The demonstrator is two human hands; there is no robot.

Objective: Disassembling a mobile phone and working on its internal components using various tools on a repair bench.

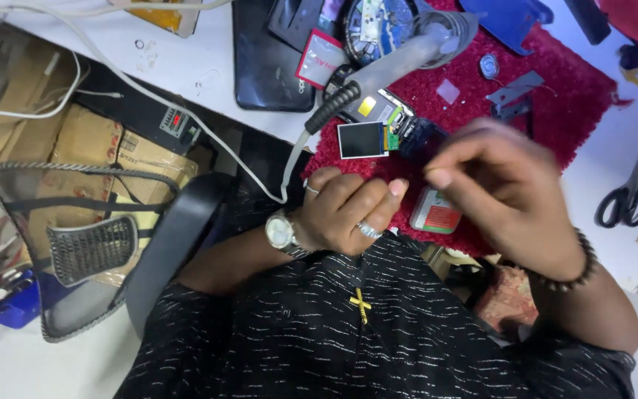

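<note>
Small dark display module (362, 140), flat on red mat (570, 96)

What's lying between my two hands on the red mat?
In the head view, between left hand and right hand, only bare red mat and a small red-and-green container.

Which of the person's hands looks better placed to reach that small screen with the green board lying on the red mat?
Probably the left hand. It rests on the red mat just below the small screen. The right hand is raised and blurred, off to the side.
</note>
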